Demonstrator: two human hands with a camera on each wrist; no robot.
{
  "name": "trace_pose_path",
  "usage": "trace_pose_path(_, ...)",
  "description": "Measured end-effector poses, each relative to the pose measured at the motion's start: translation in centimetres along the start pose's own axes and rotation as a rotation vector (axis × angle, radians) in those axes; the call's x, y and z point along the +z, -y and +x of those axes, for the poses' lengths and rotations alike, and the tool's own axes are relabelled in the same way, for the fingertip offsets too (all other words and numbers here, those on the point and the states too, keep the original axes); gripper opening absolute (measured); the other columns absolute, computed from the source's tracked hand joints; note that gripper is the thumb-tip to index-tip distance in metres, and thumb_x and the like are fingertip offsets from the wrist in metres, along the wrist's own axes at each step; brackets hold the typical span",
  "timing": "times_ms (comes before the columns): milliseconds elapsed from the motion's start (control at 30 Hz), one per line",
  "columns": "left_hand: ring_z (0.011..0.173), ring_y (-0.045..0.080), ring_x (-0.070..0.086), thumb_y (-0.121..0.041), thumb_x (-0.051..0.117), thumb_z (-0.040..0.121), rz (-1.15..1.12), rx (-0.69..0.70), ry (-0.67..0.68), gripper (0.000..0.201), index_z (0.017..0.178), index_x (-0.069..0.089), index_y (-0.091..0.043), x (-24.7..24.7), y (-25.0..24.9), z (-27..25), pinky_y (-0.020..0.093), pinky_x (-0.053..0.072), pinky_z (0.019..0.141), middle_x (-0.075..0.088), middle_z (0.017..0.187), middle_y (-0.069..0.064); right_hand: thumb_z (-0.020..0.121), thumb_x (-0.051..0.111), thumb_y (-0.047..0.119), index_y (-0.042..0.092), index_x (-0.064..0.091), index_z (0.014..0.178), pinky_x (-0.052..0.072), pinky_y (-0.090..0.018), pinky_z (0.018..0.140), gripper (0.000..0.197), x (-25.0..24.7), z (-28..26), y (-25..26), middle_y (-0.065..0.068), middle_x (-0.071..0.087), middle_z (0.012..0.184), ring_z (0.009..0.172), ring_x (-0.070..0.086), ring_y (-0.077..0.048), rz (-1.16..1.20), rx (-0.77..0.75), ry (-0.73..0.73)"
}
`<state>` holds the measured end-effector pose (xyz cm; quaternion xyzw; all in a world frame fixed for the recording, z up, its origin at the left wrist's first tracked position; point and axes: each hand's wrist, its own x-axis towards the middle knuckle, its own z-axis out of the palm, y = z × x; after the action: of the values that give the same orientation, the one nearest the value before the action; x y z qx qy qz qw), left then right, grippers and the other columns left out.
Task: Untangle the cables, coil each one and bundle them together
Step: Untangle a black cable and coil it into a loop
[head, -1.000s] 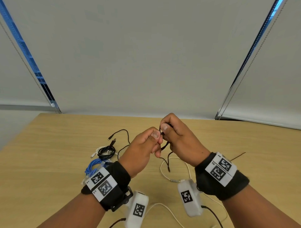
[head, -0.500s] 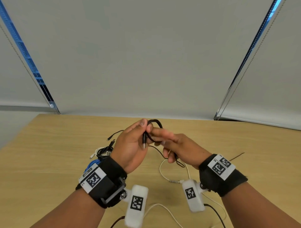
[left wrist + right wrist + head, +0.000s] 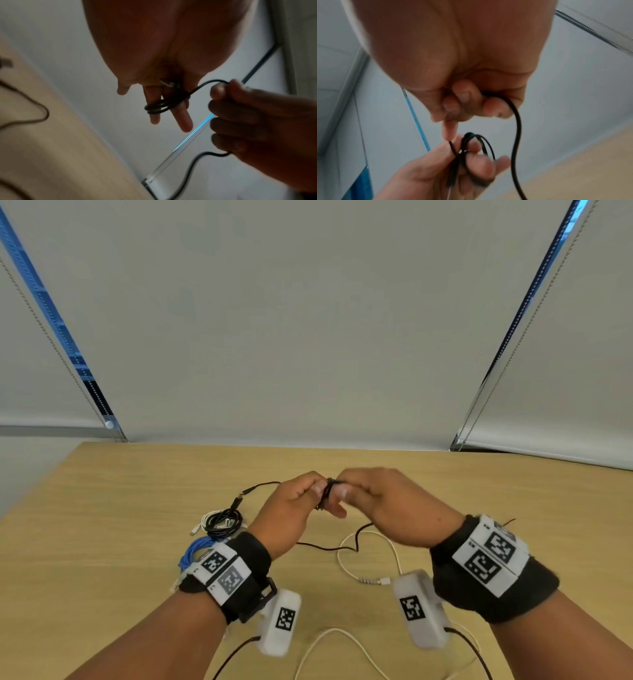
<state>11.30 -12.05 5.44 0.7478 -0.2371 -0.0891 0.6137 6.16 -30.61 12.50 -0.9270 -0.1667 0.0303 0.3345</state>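
A thin black cable (image 3: 328, 489) is held above the wooden table (image 3: 102, 542) between both hands. My left hand (image 3: 317, 493) has two straight fingers (image 3: 182, 119) with a few loops of the cable (image 3: 163, 106) wound round them, and its thumb pins the cable's end (image 3: 453, 148). My right hand (image 3: 342, 492) is curled round the running length (image 3: 516, 115) just right of the loops. The cable's slack tail (image 3: 329, 548) trails down onto the table under the hands.
Left of my left wrist lie a coiled black and white bundle (image 3: 222, 522) and a blue coil (image 3: 193, 550). A loose black lead with a USB plug (image 3: 245, 491) lies beyond them. A white cable (image 3: 342, 565) loops on the table near me.
The hands have come together again and dropped slightly. The right hand has brought the cable round the left fingers, so the open loop seen before is now drawn tight.
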Motion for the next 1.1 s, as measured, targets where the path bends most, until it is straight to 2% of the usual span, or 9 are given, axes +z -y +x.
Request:
trace_pose_path(100, 0.102, 0.018, 0.073, -0.028, 0.037, 0.105, -0.226, -0.012, 0.073, 0.034, 0.088, 0.060, -0.010, 0.7, -0.9, -0.9, 0.012, 0.047, 0.075, 0.074, 0.073, 0.008, 0.103, 0.050, 0.026, 0.025, 0.069, 0.092, 0.047, -0.026, 0.068, 0.022, -0.9, 0.7, -0.9, 0.020, 0.067, 0.080, 0.070, 0.060, 0.000, 0.143, 0.030, -0.182)
trace_pose_path(200, 0.079, 0.010, 0.068, -0.030, 0.039, 0.102, -0.276, 0.019, 0.097, 0.030, 0.080, 0.059, -0.024, 1.2, -1.6, -1.0, 0.019, 0.047, 0.082, 0.063, 0.064, 0.002, 0.106, 0.047, 0.020, 0.020, 0.066, 0.092, 0.047, -0.030, 0.055, 0.023, 0.0, 0.6, -1.2, 0.007, 0.071, 0.085, 0.061, 0.061, -0.013, 0.527, 0.094, -0.200)
trace_pose_path(267, 0.070, 0.014, 0.063, -0.030, 0.040, 0.102, -0.243, 0.045, 0.087, 0.027, 0.081, 0.056, -0.022, 1.3, -1.7, -1.0, 0.020, 0.048, 0.079, 0.055, 0.061, -0.001, 0.107, 0.044, 0.020, 0.019, 0.062, 0.090, 0.048, -0.030, 0.052, 0.025, 0.7, 0.5, -1.3, -0.004, 0.071, 0.090, 0.063, 0.062, -0.020, 0.660, 0.092, -0.206)
trace_pose_path(367, 0.059, 0.018, 0.054, -0.031, 0.041, 0.102, -0.209, 0.060, 0.072, 0.027, 0.081, 0.052, -0.019, 1.4, -1.8, -1.0, 0.025, 0.048, 0.071, 0.041, 0.058, -0.006, 0.108, 0.040, 0.022, 0.022, 0.058, 0.086, 0.045, -0.031, 0.051, 0.028, 1.5, 0.8, -1.1, -0.003, 0.059, 0.074, 0.055, 0.050, -0.016, 0.655, 0.086, -0.222)
trace_pose_path(567, 0.049, 0.010, 0.030, -0.036, 0.042, 0.102, -0.288, 0.034, 0.081, 0.032, 0.076, 0.056, -0.023, 1.6, -2.7, -0.9, 0.024, 0.035, 0.051, 0.035, 0.053, -0.009, 0.107, 0.040, 0.026, 0.027, 0.055, 0.079, 0.030, -0.029, 0.048, 0.032, 2.2, 1.6, -0.6, 0.009, 0.050, 0.061, 0.049, 0.037, -0.007, 0.679, 0.130, -0.228)
trace_pose_path(733, 0.054, 0.023, 0.055, -0.032, 0.041, 0.106, -0.544, -0.022, 0.091, 0.034, 0.078, 0.054, -0.017, 0.5, -2.3, -1.3, 0.043, 0.048, 0.084, 0.051, 0.058, 0.004, 0.100, 0.059, 0.023, 0.021, 0.064, 0.085, 0.038, -0.027, 0.046, 0.015, 0.9, 1.3, -2.2, 0.002, 0.061, 0.073, 0.049, 0.042, -0.012, 0.676, 0.140, -0.222)
trace_pose_path(833, 0.080, 0.039, 0.072, -0.030, 0.041, 0.106, -0.749, 0.010, 0.078, 0.032, 0.082, 0.052, -0.012, 0.1, -2.7, -1.1, 0.040, 0.055, 0.083, 0.071, 0.077, 0.020, 0.098, 0.063, 0.017, 0.022, 0.069, 0.079, 0.046, -0.028, 0.049, 0.021, 1.4, 1.1, -3.3, -0.001, 0.060, 0.068, 0.049, 0.051, -0.013, 0.716, 0.146, -0.173)
trace_pose_path(967, 0.116, 0.046, 0.065, -0.029, 0.039, 0.107, -0.907, 0.093, -0.019, 0.029, 0.086, 0.049, -0.011, -0.6, -3.9, 0.1, 0.041, 0.052, 0.098, 0.070, 0.118, 0.029, 0.099, 0.059, 0.018, 0.014, 0.067, 0.094, 0.052, -0.031, 0.058, 0.010, 3.0, 0.4, -4.0, -0.003, 0.065, 0.069, 0.057, 0.062, -0.018, 0.579, 0.233, 0.051)
trace_pose_path(1100, 0.124, 0.035, 0.063, -0.024, 0.040, 0.107, -0.760, 0.130, -0.199, 0.023, 0.086, 0.046, -0.017, -1.4, -4.2, 1.1, 0.045, 0.039, 0.109, 0.067, 0.131, 0.018, 0.100, 0.058, 0.020, 0.016, 0.062, 0.111, 0.055, -0.025, 0.071, 0.012, 4.0, 0.1, -3.2, 0.002, 0.071, 0.078, 0.069, 0.069, -0.012, 0.374, 0.195, 0.183)
